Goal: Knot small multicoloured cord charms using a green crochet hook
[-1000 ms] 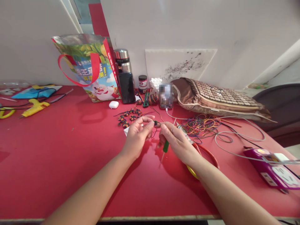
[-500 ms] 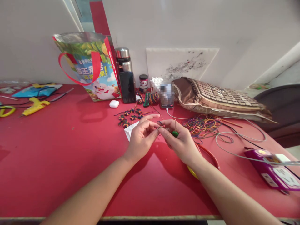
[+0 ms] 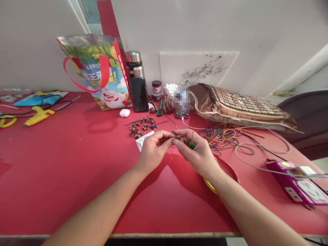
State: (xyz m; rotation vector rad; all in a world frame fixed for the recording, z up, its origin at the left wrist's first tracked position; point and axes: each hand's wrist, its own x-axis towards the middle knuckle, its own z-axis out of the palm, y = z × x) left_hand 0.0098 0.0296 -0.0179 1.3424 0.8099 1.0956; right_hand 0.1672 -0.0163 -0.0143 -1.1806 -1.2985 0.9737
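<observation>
My left hand [image 3: 153, 150] pinches a thin dark cord [image 3: 175, 135] between thumb and fingertips, just above the red table [image 3: 99, 177]. Fingertip to fingertip with it, my right hand [image 3: 198, 152] closes on the same cord, which is looped between the two hands. A small tool with a green handle [image 3: 192, 145] and a thin shaft is tucked in the right hand's fingers; its tip is hard to make out. Beyond the left hand lie several multicoloured knotted cord pieces [image 3: 146, 127] and a white paper [image 3: 141, 142]. Right of the hands is a tangle of multicoloured cord [image 3: 221, 135].
A printed shopping bag [image 3: 102, 78], steel flask [image 3: 133, 63], black phone [image 3: 139, 95] and jar [image 3: 156, 90] stand at the back. A brown sequined cushion [image 3: 246, 106] is behind the cords. At right sits a purple power strip [image 3: 289, 179]; a yellow glue gun [image 3: 38, 115] lies left.
The left index finger, stretched out before, has curled down to the cord. Both hands stay close together, and the green-handled tool remains in the right hand.
</observation>
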